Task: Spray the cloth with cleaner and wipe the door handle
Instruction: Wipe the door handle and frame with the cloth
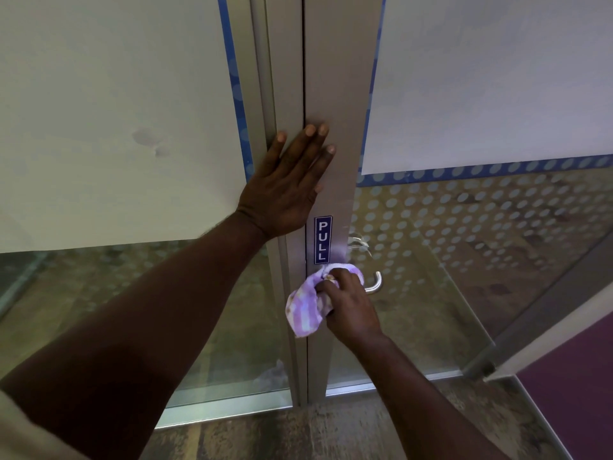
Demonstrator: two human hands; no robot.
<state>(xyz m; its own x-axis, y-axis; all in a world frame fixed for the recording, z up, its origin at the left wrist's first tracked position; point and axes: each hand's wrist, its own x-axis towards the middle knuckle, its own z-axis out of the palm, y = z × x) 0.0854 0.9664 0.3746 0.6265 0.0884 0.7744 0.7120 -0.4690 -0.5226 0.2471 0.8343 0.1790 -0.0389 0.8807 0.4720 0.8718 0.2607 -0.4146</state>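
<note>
My right hand grips a bunched purple-and-white striped cloth and holds it against the silver lever door handle. Only the handle's curved free end shows to the right of my fingers; the rest is covered by cloth and hand. My left hand lies flat with straight fingers on the grey metal door frame, above a blue "PULL" sticker. No spray bottle is in view.
The glass door has frosted panels and a dotted pattern, and a second handle shows through the glass. Another glass panel stands to the left. A metal threshold and patterned floor lie below; a purple surface is at the right.
</note>
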